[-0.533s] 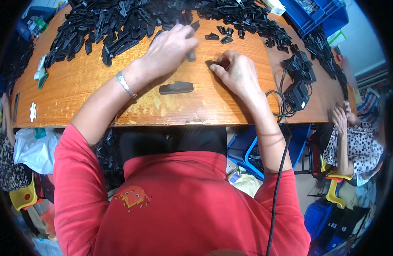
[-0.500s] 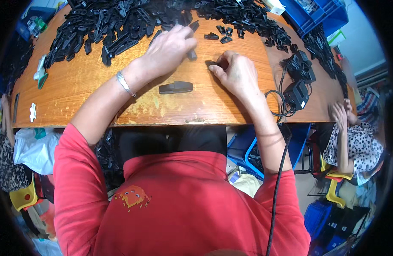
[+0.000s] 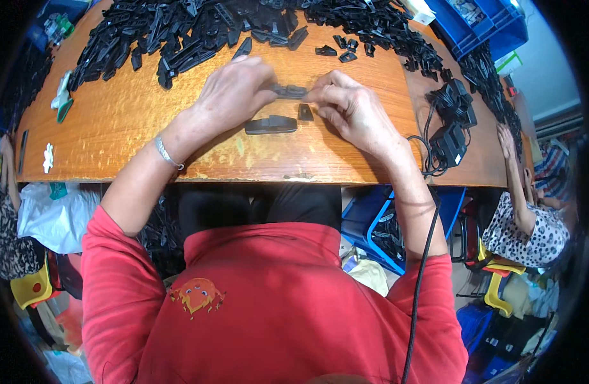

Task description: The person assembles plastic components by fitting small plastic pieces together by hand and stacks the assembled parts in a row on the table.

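A long black plastic part [image 3: 289, 91] spans the gap between my two hands, just above the wooden table. My left hand [image 3: 238, 88] is closed on its left end, the fingers slightly blurred. My right hand [image 3: 353, 107] pinches at the right end, its fingertips partly hiding that end. Below them, a longer black plastic piece [image 3: 271, 125] lies flat on the table. A small black wedge-shaped piece [image 3: 305, 112] rests just to the right of it, under my right fingers.
Heaps of black plastic parts [image 3: 192, 35] cover the far side, with several small loose ones [image 3: 347, 56] at their edge. Black adapters with cables [image 3: 449, 121] lie at the right. A blue crate [image 3: 477, 29] stands far right. Other people sit on both sides.
My left hand has drawn back from the heap with the black part, bringing it to my right hand. The small wedge-shaped piece now lies on the table, out of my right hand's grip.
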A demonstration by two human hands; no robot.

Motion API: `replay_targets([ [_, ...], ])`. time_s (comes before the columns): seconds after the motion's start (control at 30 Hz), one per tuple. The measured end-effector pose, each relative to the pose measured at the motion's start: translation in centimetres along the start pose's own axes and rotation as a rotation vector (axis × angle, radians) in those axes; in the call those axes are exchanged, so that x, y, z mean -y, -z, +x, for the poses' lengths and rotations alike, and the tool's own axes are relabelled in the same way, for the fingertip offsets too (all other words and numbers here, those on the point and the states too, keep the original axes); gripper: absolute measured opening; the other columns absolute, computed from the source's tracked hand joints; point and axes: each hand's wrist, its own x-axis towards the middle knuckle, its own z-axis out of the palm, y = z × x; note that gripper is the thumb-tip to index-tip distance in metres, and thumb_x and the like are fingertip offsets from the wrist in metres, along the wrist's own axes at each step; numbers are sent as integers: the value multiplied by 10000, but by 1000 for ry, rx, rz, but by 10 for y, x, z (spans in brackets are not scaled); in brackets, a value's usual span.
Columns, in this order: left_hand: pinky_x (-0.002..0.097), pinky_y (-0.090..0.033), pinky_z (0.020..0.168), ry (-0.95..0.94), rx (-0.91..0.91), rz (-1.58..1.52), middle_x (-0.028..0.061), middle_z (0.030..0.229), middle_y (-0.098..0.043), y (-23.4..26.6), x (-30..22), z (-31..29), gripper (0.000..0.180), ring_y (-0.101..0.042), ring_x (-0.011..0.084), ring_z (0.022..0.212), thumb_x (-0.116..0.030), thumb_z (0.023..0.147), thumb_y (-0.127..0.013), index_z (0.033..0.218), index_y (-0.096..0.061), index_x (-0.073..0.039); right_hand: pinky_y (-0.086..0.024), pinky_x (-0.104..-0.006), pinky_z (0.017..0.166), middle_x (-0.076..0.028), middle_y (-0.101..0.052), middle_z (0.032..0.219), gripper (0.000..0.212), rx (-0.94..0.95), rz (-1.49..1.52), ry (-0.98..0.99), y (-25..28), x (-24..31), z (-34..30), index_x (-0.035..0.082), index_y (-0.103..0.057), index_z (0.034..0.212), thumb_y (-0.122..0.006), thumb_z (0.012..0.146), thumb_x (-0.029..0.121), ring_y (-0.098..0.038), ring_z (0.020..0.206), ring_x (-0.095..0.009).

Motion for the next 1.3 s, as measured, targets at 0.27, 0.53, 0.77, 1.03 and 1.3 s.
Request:
replay_targets([
  [0.27, 464, -529, 851, 6, -63, -47, 135, 965, -673, -7, 4, -4, 204, -655, 349, 980, -180, 919, -795, 1037, -730, -26, -586, -457, 843, -133, -719, 1087, 201, 145, -36, -4, -7, 1, 7, 50, -776, 1066, -805, 870, 81, -730, 971, -374],
  [0.53, 464, -522, 841, 5, -63, -62, 133, 966, -669, -10, 5, -4, 202, -649, 351, 977, -180, 915, -800, 1029, -731, -28, -579, -479, 805, -164, -728, 964, 224, -70, -103, -137, -16, -5, 19, 26, -770, 1057, -833, 883, 151, -727, 908, -399],
  [0.77, 465, -521, 836, 22, -88, -94, 136, 943, -653, -15, 5, -5, 197, -652, 359, 954, -153, 901, -808, 1012, -725, -14, -583, -474, 781, -138, -720, 931, 163, -76, -62, -34, -20, -16, 26, 57, -800, 1003, -828, 868, 145, -727, 877, -389],
  [1.03, 437, -521, 804, 88, -55, -168, 139, 925, -656, -6, 3, -3, 166, -666, 344, 909, -100, 886, -813, 993, -741, 5, -583, -412, 753, -138, -746, 939, 184, 20, -58, 52, -26, -11, 37, 16, -801, 1005, -865, 853, 97, -733, 828, -344],
  [1.3, 450, -581, 887, 265, -187, -55, 150, 1046, -735, 25, 36, 11, 338, -732, 327, 985, -226, 890, -854, 1132, -752, -13, -558, -465, 978, -153, -757, 1113, 258, -216, -514, -144, -5, -52, 67, 102, -830, 1151, -800, 918, 208, -703, 1124, -335],
])
